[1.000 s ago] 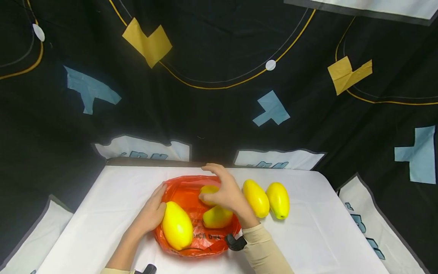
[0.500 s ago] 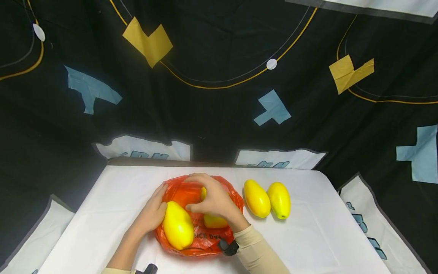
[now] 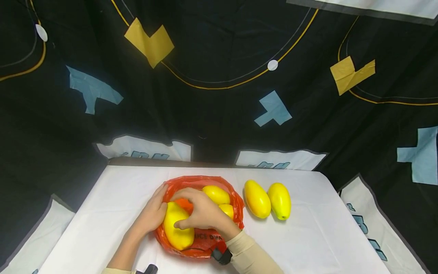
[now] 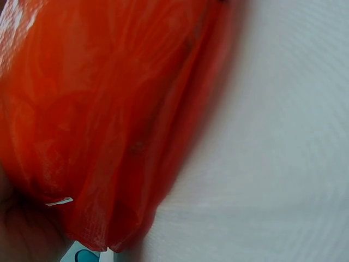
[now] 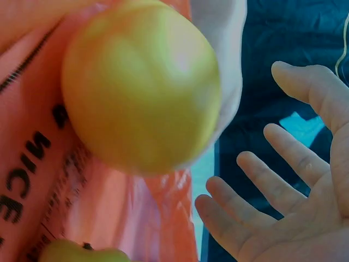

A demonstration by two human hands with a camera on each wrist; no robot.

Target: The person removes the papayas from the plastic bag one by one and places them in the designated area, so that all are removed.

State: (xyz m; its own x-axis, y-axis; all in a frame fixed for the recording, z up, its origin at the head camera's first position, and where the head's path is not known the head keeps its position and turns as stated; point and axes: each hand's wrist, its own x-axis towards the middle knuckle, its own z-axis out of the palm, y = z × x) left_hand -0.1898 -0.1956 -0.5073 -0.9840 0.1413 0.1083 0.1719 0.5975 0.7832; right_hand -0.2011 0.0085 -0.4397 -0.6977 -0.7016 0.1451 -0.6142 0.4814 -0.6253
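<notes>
An orange plastic bag (image 3: 202,240) lies on a white-clothed table (image 3: 308,236). A large yellow fruit (image 3: 176,233) sits at the bag's left side. Two smaller yellow fruits (image 3: 216,194) (image 3: 228,210) lie in the middle of the bag. My left hand (image 3: 155,208) holds the bag's left rim, with the thumb by the large fruit. The left wrist view is filled by the bag (image 4: 109,109). My right hand (image 3: 187,211) is spread over the large fruit. In the right wrist view its fingers (image 5: 256,169) are straight and apart, beside a yellow fruit (image 5: 142,87).
Two more yellow fruits (image 3: 256,198) (image 3: 279,200) lie side by side on the cloth right of the bag. A black patterned backdrop (image 3: 219,95) hangs behind the table's far edge. Bare white cloth (image 4: 272,164) lies left and right of the bag.
My right hand has moved left, from the small fruits in the bag's middle to above the large fruit. Both small fruits now show. My left hand has stayed put.
</notes>
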